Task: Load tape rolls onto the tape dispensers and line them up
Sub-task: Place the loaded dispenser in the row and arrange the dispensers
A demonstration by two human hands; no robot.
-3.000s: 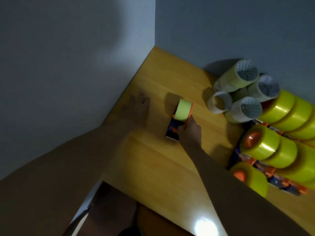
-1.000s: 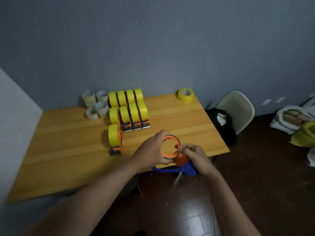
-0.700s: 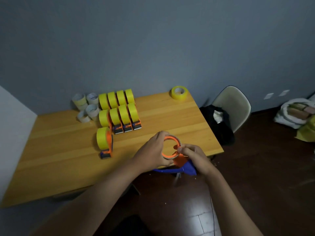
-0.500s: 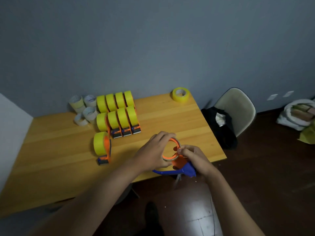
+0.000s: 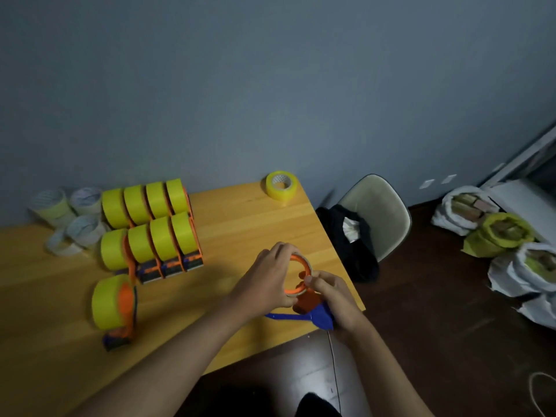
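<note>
Orange-hubbed tape dispenser [image 5: 310, 302]: light, rigid; right hand [image 5: 334, 296] grips its handle, left hand [image 5: 267, 281] fingers curl round the hub.

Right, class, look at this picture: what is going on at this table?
A person holds an orange-and-blue dispenser over the table's near edge. The left hand grips its ring, which looks nearly empty; the right hand grips the handle. Loaded dispensers stand in rows; one yellow roll lies apart.
</note>
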